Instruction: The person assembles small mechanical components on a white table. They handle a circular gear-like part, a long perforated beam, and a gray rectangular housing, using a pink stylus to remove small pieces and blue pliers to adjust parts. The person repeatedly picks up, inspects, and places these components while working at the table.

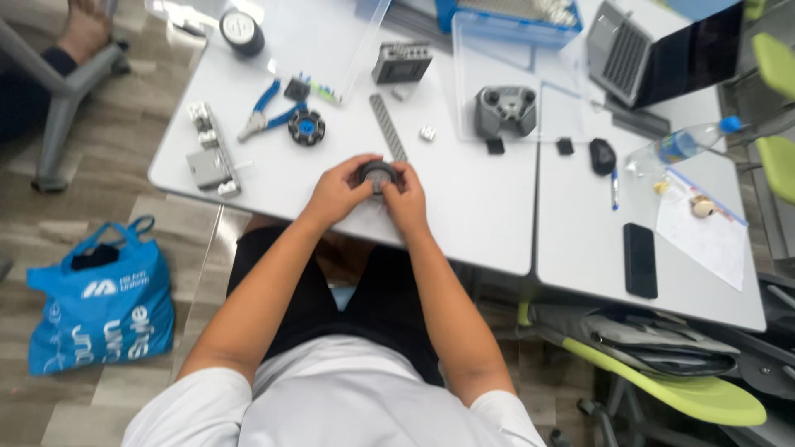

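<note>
Both hands meet at the near edge of the white table. Left hand and right hand pinch one small round dark wheel between the fingertips, thumbs on top, held just above the tabletop. A grey perforated beam lies just behind the wheel. Further left: a blue-hubbed black wheel, blue-handled pliers, and a grey motor block. A grey controller sits to the right, and a black phone is well apart.
</note>
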